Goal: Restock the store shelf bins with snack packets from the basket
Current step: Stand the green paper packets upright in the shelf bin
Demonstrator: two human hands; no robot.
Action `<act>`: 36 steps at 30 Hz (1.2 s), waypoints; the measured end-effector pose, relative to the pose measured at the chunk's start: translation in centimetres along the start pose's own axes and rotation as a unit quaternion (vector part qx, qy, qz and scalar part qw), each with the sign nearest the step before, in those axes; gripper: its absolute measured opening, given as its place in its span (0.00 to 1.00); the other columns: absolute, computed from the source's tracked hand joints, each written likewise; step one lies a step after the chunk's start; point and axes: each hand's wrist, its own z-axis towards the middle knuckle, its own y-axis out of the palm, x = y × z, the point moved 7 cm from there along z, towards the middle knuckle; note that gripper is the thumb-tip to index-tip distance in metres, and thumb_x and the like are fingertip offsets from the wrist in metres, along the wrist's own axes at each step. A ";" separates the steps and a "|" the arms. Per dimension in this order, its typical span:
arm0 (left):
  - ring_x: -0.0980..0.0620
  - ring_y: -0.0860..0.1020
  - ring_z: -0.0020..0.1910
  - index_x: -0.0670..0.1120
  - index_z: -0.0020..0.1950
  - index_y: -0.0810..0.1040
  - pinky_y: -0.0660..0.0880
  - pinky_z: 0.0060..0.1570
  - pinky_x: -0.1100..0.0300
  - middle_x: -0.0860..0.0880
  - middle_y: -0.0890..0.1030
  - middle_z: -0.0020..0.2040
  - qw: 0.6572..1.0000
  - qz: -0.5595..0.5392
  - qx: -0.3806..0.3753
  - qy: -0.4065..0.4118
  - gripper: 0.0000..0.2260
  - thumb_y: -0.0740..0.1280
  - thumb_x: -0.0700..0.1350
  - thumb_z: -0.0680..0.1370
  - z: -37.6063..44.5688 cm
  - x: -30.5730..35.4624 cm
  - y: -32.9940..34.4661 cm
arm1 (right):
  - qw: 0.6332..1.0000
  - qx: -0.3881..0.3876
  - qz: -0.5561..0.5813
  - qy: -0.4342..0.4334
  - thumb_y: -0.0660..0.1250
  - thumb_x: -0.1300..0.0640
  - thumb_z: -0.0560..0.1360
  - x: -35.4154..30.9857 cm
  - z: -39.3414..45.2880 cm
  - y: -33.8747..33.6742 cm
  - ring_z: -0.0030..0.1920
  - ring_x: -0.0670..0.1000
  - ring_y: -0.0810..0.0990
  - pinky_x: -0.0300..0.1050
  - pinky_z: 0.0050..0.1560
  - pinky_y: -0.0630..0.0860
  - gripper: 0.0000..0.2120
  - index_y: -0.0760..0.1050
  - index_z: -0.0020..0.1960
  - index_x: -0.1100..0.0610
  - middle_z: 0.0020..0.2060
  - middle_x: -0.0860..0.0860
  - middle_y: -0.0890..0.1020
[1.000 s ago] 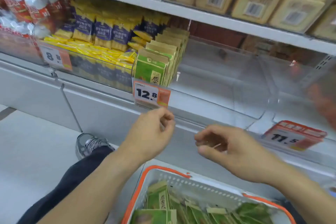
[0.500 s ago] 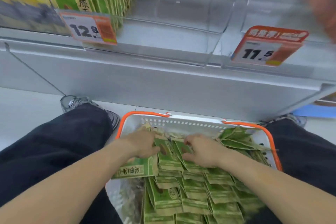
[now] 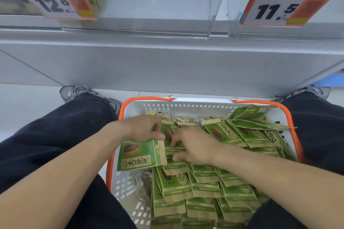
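Both hands down in the basket, gathering seed packets for the bin above.

The clear shelf bin sits open straight above and ahead of the white basket. Green packets lie in overlapping rows, long axes running toward the shelf. The left hand pinches one sideways packet by its upper edge, its long axis across the basket. The right hand, nearer the stack, has its fingers curled narrow onto the top of the row.

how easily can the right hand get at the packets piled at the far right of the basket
Probably yes: the right hand is already inside the basket, and the far-right packets lie on top, uncovered, with nothing between.
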 end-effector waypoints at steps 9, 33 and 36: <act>0.41 0.75 0.35 0.36 0.40 0.76 0.72 0.38 0.52 0.39 0.76 0.36 0.955 -0.157 0.251 0.029 0.24 0.61 0.57 0.81 -2.0 0.3 -6.3 | 0.980 0.167 0.086 0.065 0.67 0.55 0.79 1.6 -1.7 -7.5 0.37 0.44 0.81 0.37 0.35 0.76 0.10 0.72 0.40 0.47 0.36 0.44 0.81; 0.47 0.86 0.45 0.44 0.55 0.76 0.83 0.49 0.46 0.46 0.86 0.45 0.859 -0.488 0.114 -0.102 0.16 0.77 0.46 0.72 -0.1 2.7 2.0 | 0.991 0.073 0.103 -0.052 0.71 0.49 0.77 0.2 -6.2 -0.2 0.61 0.40 0.70 0.36 0.69 0.62 0.06 0.82 0.50 0.49 0.56 0.40 0.76; 0.47 0.86 0.43 0.47 0.50 0.78 0.82 0.48 0.45 0.46 0.86 0.44 0.866 -0.474 0.131 -0.087 0.12 0.77 0.41 0.71 -0.3 3.0 1.5 | 0.979 0.066 0.191 -0.010 0.72 0.48 0.75 1.0 -5.9 -1.0 0.61 0.38 0.74 0.40 0.70 0.65 0.07 0.80 0.53 0.44 0.57 0.37 0.77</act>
